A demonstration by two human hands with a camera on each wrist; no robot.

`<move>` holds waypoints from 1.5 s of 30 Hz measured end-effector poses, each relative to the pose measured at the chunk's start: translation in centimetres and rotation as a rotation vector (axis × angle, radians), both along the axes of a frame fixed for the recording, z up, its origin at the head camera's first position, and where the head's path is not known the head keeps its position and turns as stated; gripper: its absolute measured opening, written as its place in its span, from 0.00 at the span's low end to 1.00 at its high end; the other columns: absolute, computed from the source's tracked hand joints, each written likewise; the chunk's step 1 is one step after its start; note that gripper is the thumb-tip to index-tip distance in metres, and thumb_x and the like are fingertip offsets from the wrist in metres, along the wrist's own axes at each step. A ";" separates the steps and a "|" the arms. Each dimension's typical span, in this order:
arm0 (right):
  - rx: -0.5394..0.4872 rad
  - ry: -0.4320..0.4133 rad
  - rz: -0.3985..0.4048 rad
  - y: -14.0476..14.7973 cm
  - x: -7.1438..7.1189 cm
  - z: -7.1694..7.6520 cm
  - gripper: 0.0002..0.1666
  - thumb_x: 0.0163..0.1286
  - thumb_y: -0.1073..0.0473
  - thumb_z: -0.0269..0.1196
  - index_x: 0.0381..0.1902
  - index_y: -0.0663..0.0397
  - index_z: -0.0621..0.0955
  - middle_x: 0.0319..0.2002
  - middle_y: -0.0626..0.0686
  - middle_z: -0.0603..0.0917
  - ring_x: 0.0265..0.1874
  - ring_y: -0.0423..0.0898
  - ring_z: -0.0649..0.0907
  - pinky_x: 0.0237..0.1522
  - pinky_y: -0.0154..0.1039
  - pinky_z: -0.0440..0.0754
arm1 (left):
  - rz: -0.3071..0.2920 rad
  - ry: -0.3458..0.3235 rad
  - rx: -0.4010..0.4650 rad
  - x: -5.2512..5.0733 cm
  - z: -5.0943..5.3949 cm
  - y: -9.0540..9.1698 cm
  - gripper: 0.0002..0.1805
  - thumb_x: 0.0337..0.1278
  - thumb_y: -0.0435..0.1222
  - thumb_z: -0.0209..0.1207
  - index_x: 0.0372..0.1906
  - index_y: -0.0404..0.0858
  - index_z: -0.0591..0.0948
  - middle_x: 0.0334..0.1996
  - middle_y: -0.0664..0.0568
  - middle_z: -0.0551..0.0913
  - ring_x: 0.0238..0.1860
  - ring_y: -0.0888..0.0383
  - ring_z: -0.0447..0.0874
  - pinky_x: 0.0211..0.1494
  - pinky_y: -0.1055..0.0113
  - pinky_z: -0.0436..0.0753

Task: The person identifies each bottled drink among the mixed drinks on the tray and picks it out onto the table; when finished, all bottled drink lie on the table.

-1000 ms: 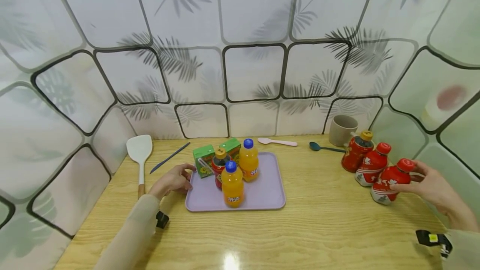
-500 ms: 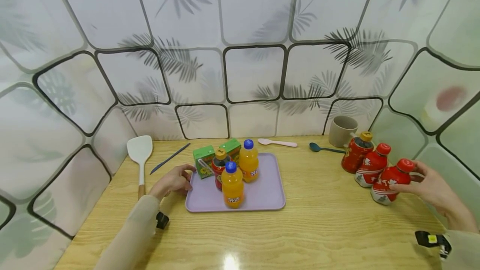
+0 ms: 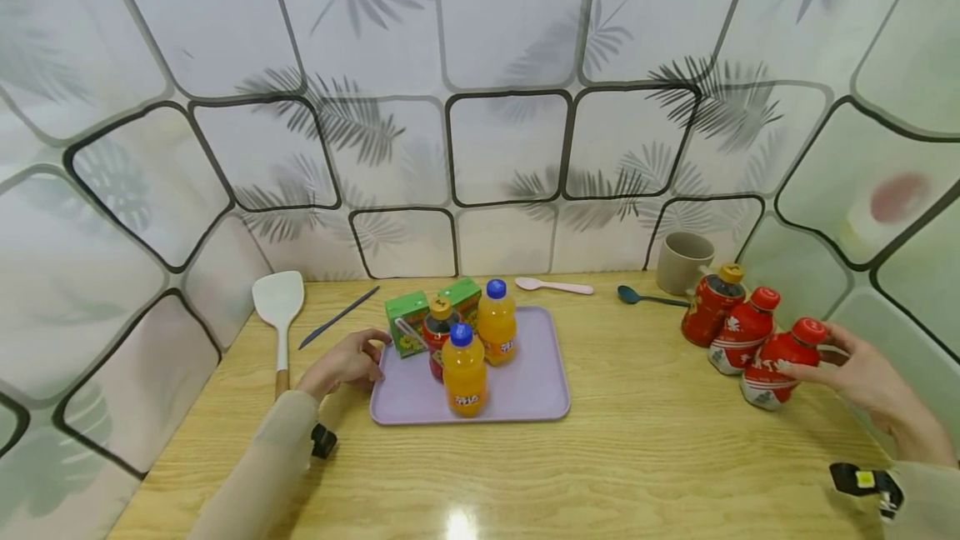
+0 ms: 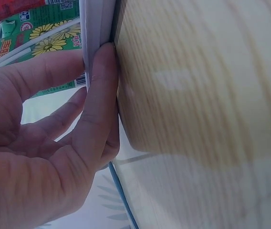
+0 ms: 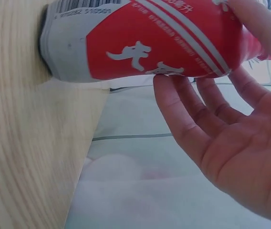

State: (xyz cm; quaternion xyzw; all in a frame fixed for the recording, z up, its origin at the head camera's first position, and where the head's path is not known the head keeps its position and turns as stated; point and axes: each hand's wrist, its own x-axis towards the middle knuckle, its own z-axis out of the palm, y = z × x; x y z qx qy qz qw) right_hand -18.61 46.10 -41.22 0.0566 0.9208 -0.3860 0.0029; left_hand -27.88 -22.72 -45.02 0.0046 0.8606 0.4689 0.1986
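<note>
In the head view, my left hand [image 3: 345, 367] is at the left edge of a light purple tray [image 3: 534, 394]. Its thumb and fingers pinch the tray's rim [image 4: 97, 28] in the left wrist view. On the tray stand two orange drink bottles [image 3: 465, 380], a dark bottle with a gold cap [image 3: 437, 338] and two green drink cartons [image 3: 407, 315]. At the far right, my right hand [image 3: 862, 373] holds a red-and-white bottle [image 3: 776, 367] between thumb and fingers. The bottle stands upright on the table, as the right wrist view shows its base [image 5: 54, 43] on the wood.
Behind the held bottle stand another red bottle [image 3: 742, 332], a gold-capped bottle [image 3: 712, 307] and a grey mug [image 3: 684, 261]. A dark blue spoon [image 3: 648, 297] and a pink spoon [image 3: 555, 284] lie at the back. A white spatula [image 3: 279, 302] and a blue stick [image 3: 341, 317] lie left.
</note>
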 end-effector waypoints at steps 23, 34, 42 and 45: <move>-0.259 0.452 -0.059 -2.8 -0.1 3.7 0.28 0.65 0.66 0.66 0.63 0.53 0.76 0.44 0.23 0.81 0.39 0.21 0.81 0.35 0.18 0.78 | 0.002 -0.004 -0.012 0.0 -0.1 -0.2 0.34 0.44 0.18 0.59 0.63 0.33 0.69 0.40 0.42 0.70 0.33 0.53 0.75 0.33 0.64 0.84; -0.388 0.418 0.130 -5.8 -1.5 5.4 0.24 0.64 0.70 0.64 0.59 0.57 0.78 0.44 0.33 0.86 0.41 0.28 0.84 0.39 0.21 0.80 | 0.006 -0.002 -0.001 -0.1 -0.2 -0.1 0.35 0.43 0.17 0.59 0.63 0.33 0.70 0.39 0.43 0.70 0.33 0.54 0.75 0.32 0.65 0.84; -0.439 0.361 0.295 -8.4 -2.6 4.8 0.21 0.66 0.73 0.61 0.57 0.59 0.79 0.46 0.38 0.87 0.44 0.32 0.84 0.42 0.23 0.81 | 0.020 -0.011 0.009 -0.2 -0.2 0.0 0.35 0.43 0.16 0.59 0.63 0.33 0.70 0.38 0.43 0.70 0.34 0.53 0.74 0.32 0.65 0.84; -0.441 0.327 0.368 -9.5 -3.0 4.4 0.20 0.68 0.71 0.60 0.57 0.58 0.79 0.46 0.39 0.87 0.45 0.33 0.85 0.43 0.25 0.82 | 0.016 -0.010 0.010 -0.3 -0.3 -0.1 0.35 0.43 0.17 0.59 0.63 0.33 0.69 0.39 0.43 0.70 0.35 0.53 0.74 0.33 0.64 0.85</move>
